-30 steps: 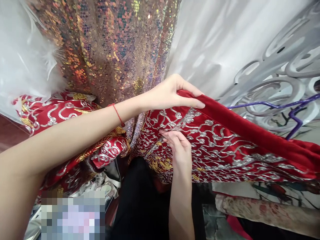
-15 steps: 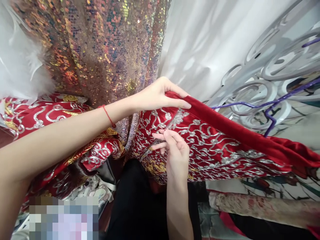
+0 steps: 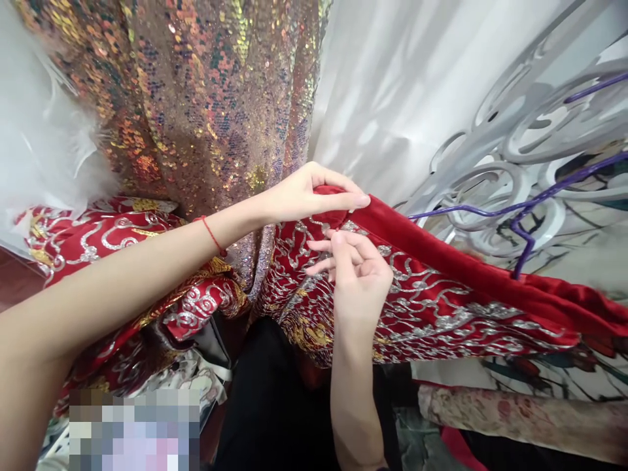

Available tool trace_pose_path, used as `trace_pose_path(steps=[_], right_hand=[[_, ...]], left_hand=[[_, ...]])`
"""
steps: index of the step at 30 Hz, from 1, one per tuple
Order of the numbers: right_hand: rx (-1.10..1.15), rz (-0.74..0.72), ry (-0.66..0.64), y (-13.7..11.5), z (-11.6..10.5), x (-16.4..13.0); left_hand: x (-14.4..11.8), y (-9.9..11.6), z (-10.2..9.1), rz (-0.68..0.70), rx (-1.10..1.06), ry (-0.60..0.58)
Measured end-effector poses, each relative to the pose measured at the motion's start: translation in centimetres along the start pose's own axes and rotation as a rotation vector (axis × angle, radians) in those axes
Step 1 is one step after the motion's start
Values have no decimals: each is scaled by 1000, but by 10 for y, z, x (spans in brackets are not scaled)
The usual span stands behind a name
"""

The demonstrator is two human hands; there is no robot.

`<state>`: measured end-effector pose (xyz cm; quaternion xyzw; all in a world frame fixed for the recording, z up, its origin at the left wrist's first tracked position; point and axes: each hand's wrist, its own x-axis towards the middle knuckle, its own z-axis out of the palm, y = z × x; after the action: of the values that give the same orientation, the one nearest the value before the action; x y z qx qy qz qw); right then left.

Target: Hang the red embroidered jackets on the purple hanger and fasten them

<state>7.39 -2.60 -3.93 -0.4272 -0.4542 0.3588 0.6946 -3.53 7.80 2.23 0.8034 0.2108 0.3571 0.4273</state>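
Hands, two, both yours. Your left hand [image 3: 307,193] reaches across from the left, with one red string bracelet [image 3: 212,234] at its wrist; its fingers are closed over the plain folded edge of the red embroidered garment [image 3: 441,294], thumb on top, holding that edge up. Your right hand [image 3: 360,275] comes up from below, just beneath the left, fingertips [image 3: 330,237] drawn narrowly together against the silver scrollwork right under the held edge; whether they pinch a thread or only touch the cloth cannot be told.

Red embroidered garment, one in hand: it stretches from the left hand down to the right edge of view. A second stretch of red cloth [image 3: 98,239] with like silver and gold work lies at left; whether it is the same piece cannot be told.

Sequin fabric [image 3: 206,98], one, hanging behind. White fabric [image 3: 417,85], one, beside it on the right. Purple hanger [image 3: 520,222], one, near the garment's upper edge.
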Motion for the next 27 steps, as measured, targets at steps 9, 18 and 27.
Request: trace_pose_path(steps=[9, 18, 27], right_hand=[[-74, -114, -24, -3, -13, 13], [-836, -818, 95, -35, -51, 14], [-1106, -720, -33, -5, -51, 18]], left_hand=[[-2, 3, 6, -7, 30, -153], [5, -4, -3, 31, 200, -23], [-34, 33, 26, 114, 1056, 64]])
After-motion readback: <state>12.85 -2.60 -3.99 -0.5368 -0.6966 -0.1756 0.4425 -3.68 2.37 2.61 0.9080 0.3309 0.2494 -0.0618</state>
